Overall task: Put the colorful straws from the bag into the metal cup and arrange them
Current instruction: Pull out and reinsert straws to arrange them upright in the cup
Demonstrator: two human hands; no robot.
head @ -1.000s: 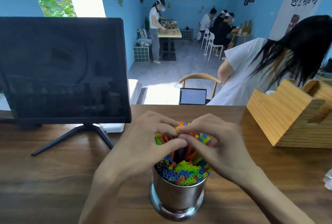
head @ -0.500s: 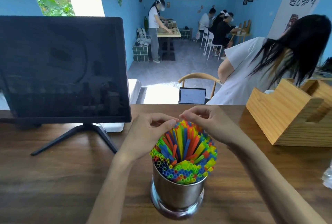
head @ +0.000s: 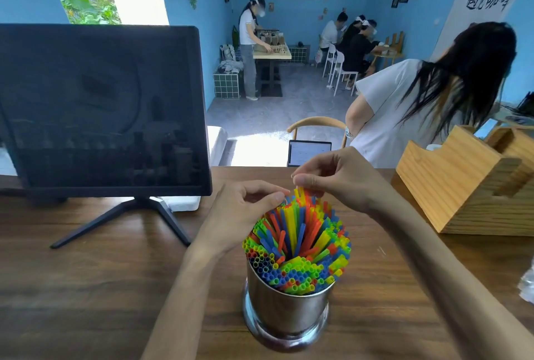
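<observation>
Above the metal cup (head: 286, 310) on the table (head: 86, 287), my right hand (head: 341, 180) pinches a yellow straw's tip; my left hand (head: 245, 212) curls loosely, fingertips touching the straws (head: 297, 247). They look light, slick, easily crushed; I'd take them gently near the tops.

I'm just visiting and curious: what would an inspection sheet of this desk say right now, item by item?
Surface: brown wooden table, bare in front.
Job's things: colorful straws standing fanned out in the metal cup; the bag is not identifiable.
Clutter: dark monitor on a stand at left; wooden box at right; clear plastic at the right edge.
Hands: left hand touches the straw tips at the far side; right hand pinches the tips of a few straws.
Cables: nothing seen.
Surroundings: blue-walled room, a person in white just beyond the table, others at tables farther back.
</observation>
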